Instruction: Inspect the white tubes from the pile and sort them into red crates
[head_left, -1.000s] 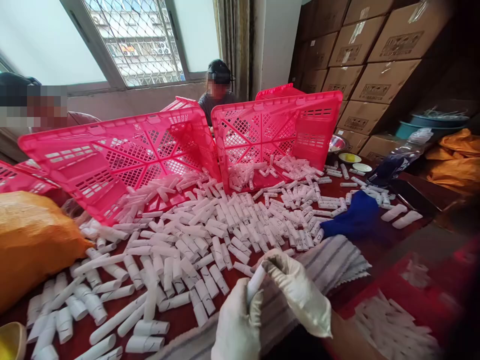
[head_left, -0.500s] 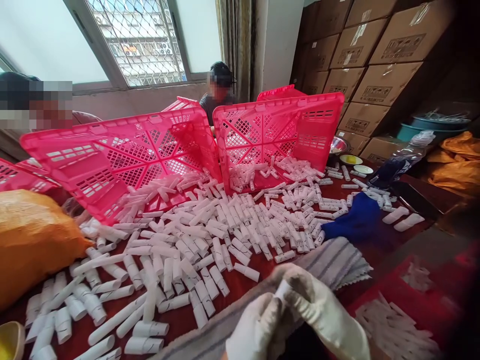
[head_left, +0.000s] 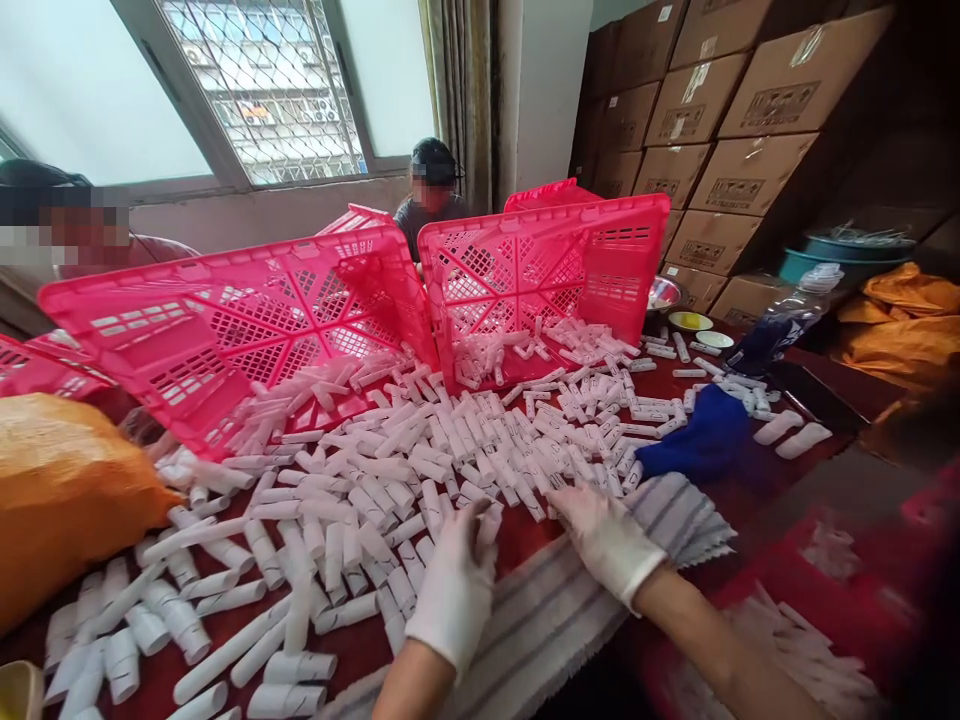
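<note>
Many short white plastic tubes [head_left: 480, 437], some with dark curved marks, lie heaped across the dark red table. My left hand [head_left: 454, 580], in a white glove with grey-smudged fingertips, is closed on one white tube [head_left: 490, 524] at the near edge of the heap. To its right, my right hand [head_left: 609, 540], also gloved, has its fingertips down on another tube at the heap's edge; the fingers mostly cover it. A grey striped towel [head_left: 551, 600] lies beneath and between my wrists.
Two pink plastic baskets [head_left: 300, 300] lie tipped towards me, tubes spilling out. A blue cloth [head_left: 697, 435] and a bottle [head_left: 787, 315] are on the right, an orange sack [head_left: 75, 500] on the left. Two people sit beyond the baskets. Cartons [head_left: 765, 180] are stacked behind.
My hands were together over the towel, holding a small white piece between them. They have moved apart and forward, each reaching to the near edge of the heap.
</note>
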